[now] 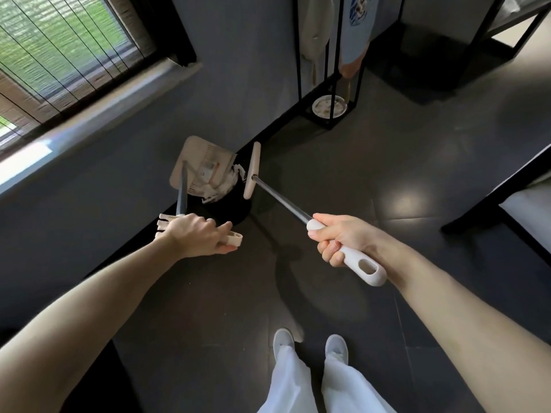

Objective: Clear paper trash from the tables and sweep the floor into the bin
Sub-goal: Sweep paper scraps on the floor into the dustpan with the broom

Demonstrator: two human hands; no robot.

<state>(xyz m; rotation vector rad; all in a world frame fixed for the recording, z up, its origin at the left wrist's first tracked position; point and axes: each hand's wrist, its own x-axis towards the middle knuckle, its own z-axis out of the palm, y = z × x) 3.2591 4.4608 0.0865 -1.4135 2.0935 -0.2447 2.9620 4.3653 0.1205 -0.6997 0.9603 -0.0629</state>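
Observation:
My left hand (199, 237) grips the beige handle top of a long-handled dustpan (199, 162), which is tilted over a black bin (229, 208) by the wall. White crumpled paper (226, 186) lies at the dustpan's lip and over the bin's mouth. My right hand (343, 239) grips the white handle of a broom (283, 199). Its metal pole runs up-left to the beige broom head (252, 171), which stands just right of the paper and the dustpan.
The dark grey wall and skirting run diagonally behind the bin, below a window with blinds (59, 55). A black metal rack (329, 113) with a white dish stands at the back. A black-framed table (507, 186) is at the right. My feet (310, 344) stand on dark tiles.

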